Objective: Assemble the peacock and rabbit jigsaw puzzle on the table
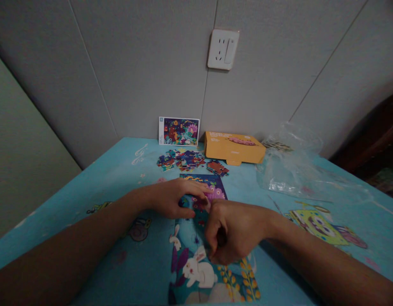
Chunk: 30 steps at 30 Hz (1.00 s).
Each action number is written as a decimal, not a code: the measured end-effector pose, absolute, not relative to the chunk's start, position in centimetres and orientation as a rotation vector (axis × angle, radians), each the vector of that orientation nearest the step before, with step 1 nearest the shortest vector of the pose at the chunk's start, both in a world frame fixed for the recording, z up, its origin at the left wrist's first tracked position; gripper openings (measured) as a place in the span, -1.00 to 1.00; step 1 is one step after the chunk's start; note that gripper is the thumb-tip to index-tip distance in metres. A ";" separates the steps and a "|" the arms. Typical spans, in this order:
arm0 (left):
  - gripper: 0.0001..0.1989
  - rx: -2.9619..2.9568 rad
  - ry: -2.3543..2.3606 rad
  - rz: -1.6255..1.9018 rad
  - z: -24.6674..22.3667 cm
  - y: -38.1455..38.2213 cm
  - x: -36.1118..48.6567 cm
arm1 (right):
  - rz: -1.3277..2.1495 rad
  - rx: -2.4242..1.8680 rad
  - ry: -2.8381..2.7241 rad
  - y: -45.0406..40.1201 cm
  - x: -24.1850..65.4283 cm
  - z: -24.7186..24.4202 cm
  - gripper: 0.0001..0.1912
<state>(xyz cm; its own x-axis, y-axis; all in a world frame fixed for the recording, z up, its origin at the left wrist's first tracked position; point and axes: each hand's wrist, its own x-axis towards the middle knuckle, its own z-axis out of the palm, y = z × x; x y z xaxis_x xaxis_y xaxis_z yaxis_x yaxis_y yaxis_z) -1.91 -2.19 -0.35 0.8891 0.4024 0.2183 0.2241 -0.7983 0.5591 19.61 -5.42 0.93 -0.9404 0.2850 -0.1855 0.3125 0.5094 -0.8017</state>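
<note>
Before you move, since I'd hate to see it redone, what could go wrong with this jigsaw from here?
Your right hand is bunched over the assembled jigsaw, so pressing or dragging there could shift joined pieces. Your left hand lies across its upper part and might nudge those too. The loose pieces sit just beyond its top edge, so a careless reach could scatter them.

There is one left hand (173, 197), one right hand (234, 231), one jigsaw puzzle (198, 276), two heaps of puzzle pieces (179, 160) (217, 168), one picture card (179, 131), one yellow box (233, 146), one plastic bag (288, 170) and one wall socket (223, 49).
</note>
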 end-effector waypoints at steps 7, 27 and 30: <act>-0.86 2.717 1.006 0.594 -0.2 -0.9 -2.1 | -1.462 0.805 2.751 -2.8 20.8 1.0 -0.91; -0.74 2.688 0.867 0.477 -0.2 -0.9 -2.4 | -0.707 1.509 3.017 -0.2 21.2 0.0 -0.86; -0.79 2.679 0.965 0.482 -0.3 -0.7 -2.5 | -0.758 1.466 3.013 -0.2 21.2 0.0 -0.88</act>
